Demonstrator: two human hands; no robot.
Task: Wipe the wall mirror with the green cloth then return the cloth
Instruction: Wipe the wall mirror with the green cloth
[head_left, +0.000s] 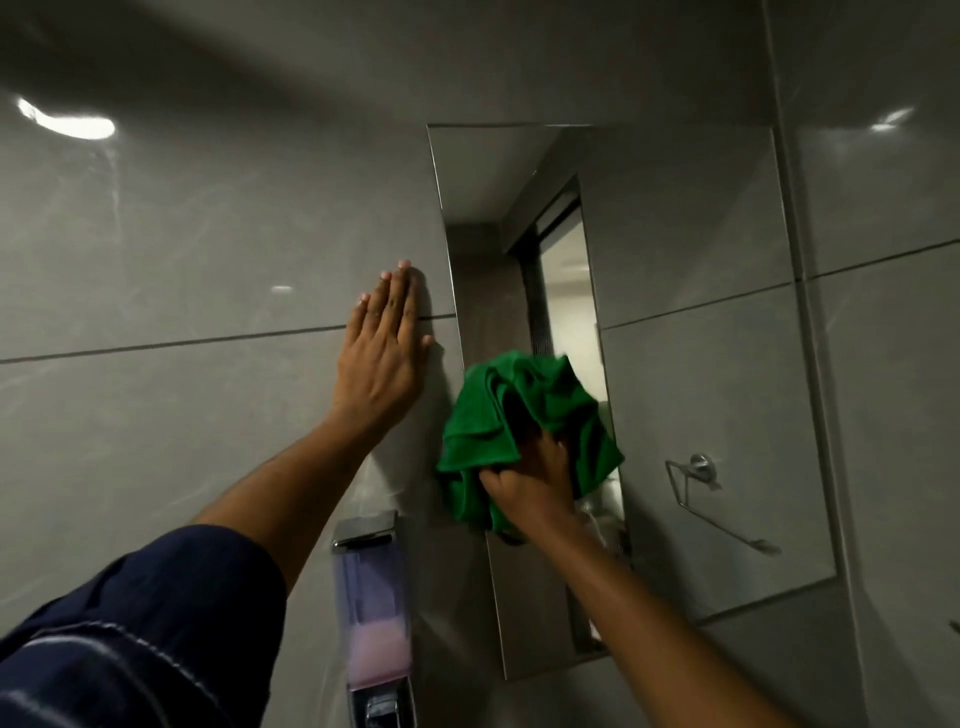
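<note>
Head view: right hand (524, 483), fingers clenched in bunched green cloth (519, 415), presses it on wall mirror's (701, 364) lower-left edge; left hand (382, 358), fingers flat and extended, braces against tile (156, 260), likely for balance.

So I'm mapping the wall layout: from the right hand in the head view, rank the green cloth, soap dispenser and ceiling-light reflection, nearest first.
1. Green cloth, bunched in the right hand against the mirror.
2. Soap dispenser, lower left on the wall.
3. Light reflection, far upper left.
</note>
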